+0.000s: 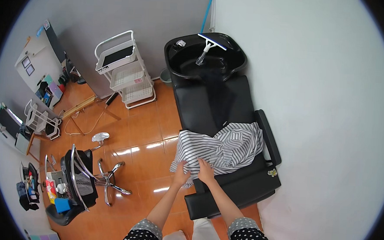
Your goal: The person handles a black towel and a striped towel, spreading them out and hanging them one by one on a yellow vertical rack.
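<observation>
A bunched black-and-white striped cloth (236, 145) lies across the seat of a black salon shampoo chair (240, 184). Part of it droops past the seat's left side. My left hand (182, 175) touches the cloth near its front left edge. Beside it, my right hand (206, 171) rests on the same cloth, thumb turned toward the left hand. Whether the fingers pinch the fabric is not clear. Behind the backrest is a black shampoo basin (181, 65), with a white-and-blue squeegee (208, 47) in it.
A white three-tier trolley (127, 74) stands left of the basin, near a grey bucket (165, 76). A wheeled salon chair (81, 176) holds a blue box (62, 205) and other items. A mirror (54, 67) leans farther left. The white wall (315, 126) borders the shampoo chair's right side.
</observation>
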A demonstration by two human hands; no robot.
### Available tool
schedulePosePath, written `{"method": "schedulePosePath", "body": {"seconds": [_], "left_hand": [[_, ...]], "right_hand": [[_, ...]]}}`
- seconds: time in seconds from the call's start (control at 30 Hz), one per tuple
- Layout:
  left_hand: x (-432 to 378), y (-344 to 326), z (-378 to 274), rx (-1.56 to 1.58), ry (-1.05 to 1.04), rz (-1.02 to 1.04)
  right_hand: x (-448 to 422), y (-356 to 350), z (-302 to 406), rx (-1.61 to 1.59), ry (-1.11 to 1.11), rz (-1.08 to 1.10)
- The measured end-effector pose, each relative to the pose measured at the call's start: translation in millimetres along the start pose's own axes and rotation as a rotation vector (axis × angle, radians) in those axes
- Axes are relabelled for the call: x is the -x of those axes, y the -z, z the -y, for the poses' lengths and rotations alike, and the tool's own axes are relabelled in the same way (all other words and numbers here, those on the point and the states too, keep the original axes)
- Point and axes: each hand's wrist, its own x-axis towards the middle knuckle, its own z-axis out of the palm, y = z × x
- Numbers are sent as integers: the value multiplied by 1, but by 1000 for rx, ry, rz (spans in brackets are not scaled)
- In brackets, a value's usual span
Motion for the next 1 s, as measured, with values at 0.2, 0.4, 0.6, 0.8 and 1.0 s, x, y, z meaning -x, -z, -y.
{"method": "schedulePosePath", "body": {"seconds": [0.2, 0.4, 0.6, 0.8, 1.0], "left_hand": [[5, -6, -6, -20, -90, 130], [38, -1, -20, -32, 61, 141], [90, 21, -24, -252, -131, -67], [158, 80, -50, 184, -230, -230], [229, 176, -63, 411, -83, -77]], "right_hand": [[-12, -19, -12, -70, -111, 97], [29, -7, 7, 29, -19, -16], [91, -2, 42, -7, 100, -196], [163, 27, 115, -214, 111, -286], [230, 44, 186, -291, 319, -266]]}}
